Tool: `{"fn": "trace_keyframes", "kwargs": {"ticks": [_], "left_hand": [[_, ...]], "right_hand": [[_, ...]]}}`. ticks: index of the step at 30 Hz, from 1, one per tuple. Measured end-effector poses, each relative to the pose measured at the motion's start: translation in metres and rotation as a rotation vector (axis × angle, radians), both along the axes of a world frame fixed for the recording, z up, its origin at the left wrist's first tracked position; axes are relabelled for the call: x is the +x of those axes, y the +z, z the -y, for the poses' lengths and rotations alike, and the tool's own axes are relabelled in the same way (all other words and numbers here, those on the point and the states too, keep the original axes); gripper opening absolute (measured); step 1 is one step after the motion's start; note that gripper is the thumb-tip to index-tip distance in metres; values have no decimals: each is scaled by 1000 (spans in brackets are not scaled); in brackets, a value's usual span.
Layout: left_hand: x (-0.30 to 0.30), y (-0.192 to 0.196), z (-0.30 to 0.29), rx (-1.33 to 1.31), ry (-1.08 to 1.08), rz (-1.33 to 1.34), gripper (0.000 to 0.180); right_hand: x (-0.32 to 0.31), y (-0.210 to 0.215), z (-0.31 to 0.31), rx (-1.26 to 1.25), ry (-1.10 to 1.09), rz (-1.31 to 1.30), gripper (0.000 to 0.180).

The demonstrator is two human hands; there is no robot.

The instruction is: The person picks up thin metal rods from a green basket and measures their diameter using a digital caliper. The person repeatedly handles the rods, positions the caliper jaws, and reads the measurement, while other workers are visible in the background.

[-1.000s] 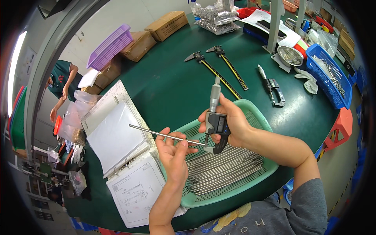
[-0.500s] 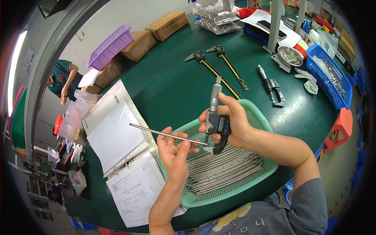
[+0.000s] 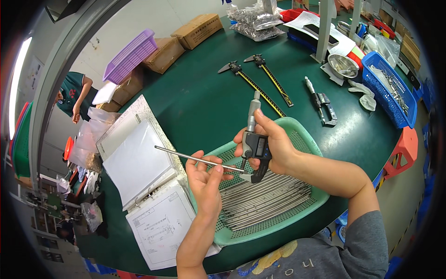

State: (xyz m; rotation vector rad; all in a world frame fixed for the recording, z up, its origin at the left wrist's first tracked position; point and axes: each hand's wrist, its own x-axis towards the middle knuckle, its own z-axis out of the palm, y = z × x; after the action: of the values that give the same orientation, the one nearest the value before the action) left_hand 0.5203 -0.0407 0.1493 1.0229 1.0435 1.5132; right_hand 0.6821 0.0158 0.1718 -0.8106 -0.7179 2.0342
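Note:
My left hand (image 3: 205, 183) pinches a thin metal rod (image 3: 181, 154) between thumb and fingers, tilted with its far end up to the left. The rod's right end sits at the jaws of a digital micrometer (image 3: 256, 148); whether the jaws touch it I cannot tell. My right hand (image 3: 276, 144) is closed round the micrometer's frame, its thumb by the grey thimble, which points up. Beneath both hands, a light green plastic basket (image 3: 306, 135) holds several similar metal rods (image 3: 267, 202) lying side by side.
An open binder with a drawing (image 3: 160, 223) lies left of the basket. Beyond are two calipers (image 3: 258, 86), and a second micrometer (image 3: 322, 103) lies to the right. A blue basket (image 3: 388, 93) and a glove (image 3: 363, 95) are at the right edge. A person (image 3: 76, 95) stands far left.
Both hands keep their holds. The micrometer and my right hand have shifted very slightly left; the rod has barely moved.

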Motion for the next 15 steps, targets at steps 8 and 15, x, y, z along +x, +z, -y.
{"fn": "trace_keyframes", "kwargs": {"ticks": [8,15], "left_hand": [[1,0,1,27,-43,-11,44],[2,0,2,29,-60,-13,44]], "right_hand": [[1,2,1,2,6,-36,63],[0,3,1,3,-30,11,65]]}}
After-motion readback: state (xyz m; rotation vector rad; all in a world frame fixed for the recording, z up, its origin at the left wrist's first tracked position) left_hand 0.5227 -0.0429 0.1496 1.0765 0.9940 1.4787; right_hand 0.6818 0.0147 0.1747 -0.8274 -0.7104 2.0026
